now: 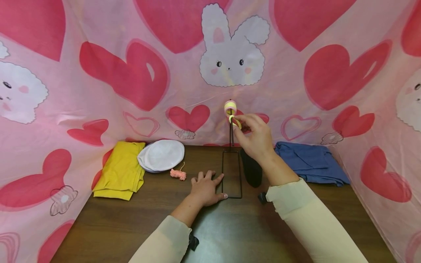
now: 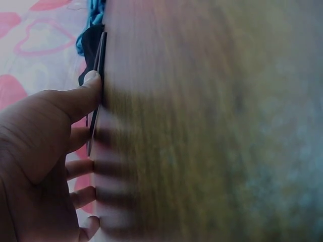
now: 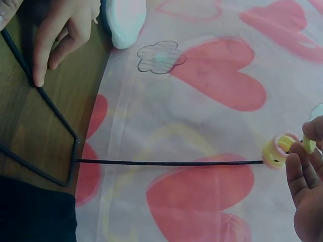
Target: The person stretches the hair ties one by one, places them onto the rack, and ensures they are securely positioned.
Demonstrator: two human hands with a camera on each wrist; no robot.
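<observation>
A black wire stand (image 1: 230, 137) rises from a rectangular wire base (image 1: 241, 182) on the table. My left hand (image 1: 205, 188) spreads over the base's left side, with thumb and index fingertips on the wire; the left wrist view shows the thumb (image 2: 91, 83) on it. Near the top of the stand, my right hand (image 1: 256, 137) pinches a yellow band, like a hair tie (image 3: 308, 145), between thumb and fingers. Several pink and yellow bands (image 1: 230, 106) sit bunched around the stand's arm, right beside those fingertips.
Left on the table lie folded yellow cloth (image 1: 123, 168), a white round fabric item (image 1: 164, 155) and a small pink yarn bundle (image 1: 178, 174). Right of the base are a black item (image 1: 251, 170) and folded blue cloth (image 1: 309, 162). A pink heart-print curtain (image 1: 194, 91) hangs behind.
</observation>
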